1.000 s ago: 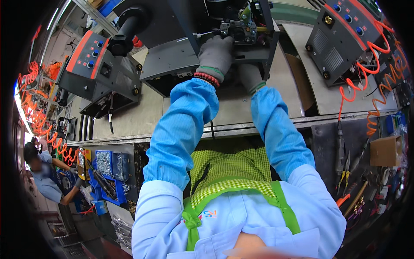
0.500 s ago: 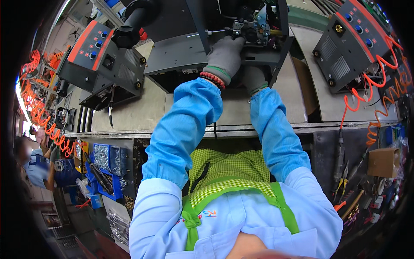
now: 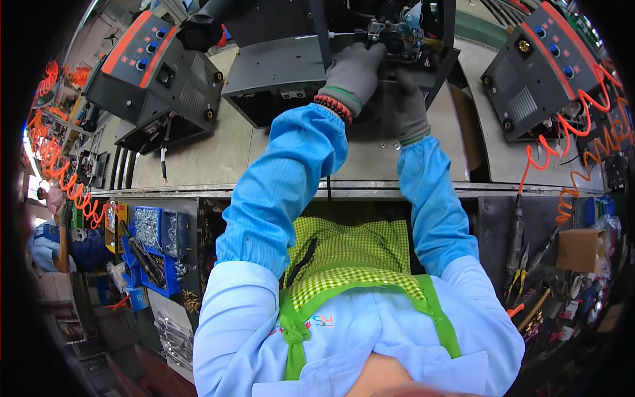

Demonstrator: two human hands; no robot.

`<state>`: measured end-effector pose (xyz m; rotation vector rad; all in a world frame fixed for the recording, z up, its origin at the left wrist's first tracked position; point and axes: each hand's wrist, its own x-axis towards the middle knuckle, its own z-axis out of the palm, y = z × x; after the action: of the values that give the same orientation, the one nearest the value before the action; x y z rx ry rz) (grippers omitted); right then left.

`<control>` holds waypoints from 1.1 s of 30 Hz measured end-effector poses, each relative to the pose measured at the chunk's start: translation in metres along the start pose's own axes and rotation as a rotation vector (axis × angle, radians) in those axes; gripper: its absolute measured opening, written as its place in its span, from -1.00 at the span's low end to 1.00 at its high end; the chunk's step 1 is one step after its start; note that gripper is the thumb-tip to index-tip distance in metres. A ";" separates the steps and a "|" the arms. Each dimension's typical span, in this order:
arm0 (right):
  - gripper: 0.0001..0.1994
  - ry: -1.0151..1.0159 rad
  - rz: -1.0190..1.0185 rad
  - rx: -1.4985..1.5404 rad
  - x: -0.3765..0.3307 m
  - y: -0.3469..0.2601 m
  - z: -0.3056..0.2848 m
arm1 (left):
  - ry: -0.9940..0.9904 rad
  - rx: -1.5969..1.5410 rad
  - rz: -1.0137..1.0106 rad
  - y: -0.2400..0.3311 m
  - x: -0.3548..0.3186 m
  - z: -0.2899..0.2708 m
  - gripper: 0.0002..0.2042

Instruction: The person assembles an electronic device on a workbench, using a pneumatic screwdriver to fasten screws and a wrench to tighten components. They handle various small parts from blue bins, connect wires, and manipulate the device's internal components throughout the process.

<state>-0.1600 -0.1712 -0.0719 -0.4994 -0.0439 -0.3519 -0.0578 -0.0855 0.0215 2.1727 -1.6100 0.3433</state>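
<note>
The mechanism (image 3: 395,41) sits two o'clock from the left hand (image 3: 352,73), twelve from the right hand (image 3: 411,109); both fingers' grips, I can't tell. Eight o'clock: blue bin (image 3: 161,231), silver parts (image 3: 147,223).

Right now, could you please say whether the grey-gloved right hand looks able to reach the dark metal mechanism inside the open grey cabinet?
Probably yes: the grey-gloved right hand is just below the dark metal mechanism, which has no visible cover; the left hand crowds only its lower left.
</note>
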 end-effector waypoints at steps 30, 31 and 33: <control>-0.74 0.170 -0.191 -0.246 0.006 -0.004 0.000 | -0.613 0.139 -0.126 0.070 -0.081 0.155 -0.80; -0.74 0.176 -0.189 -0.211 0.006 -0.005 0.002 | -0.477 0.076 -0.101 0.068 -0.083 0.158 -0.82; -0.73 0.142 -0.161 -0.179 0.006 -0.007 0.003 | -0.216 -0.049 -0.049 0.064 -0.095 0.158 -0.82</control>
<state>-0.1569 -0.1769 -0.0651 -0.6483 0.0857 -0.5511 -0.1548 -0.0943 -0.1479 2.2715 -1.6541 0.0556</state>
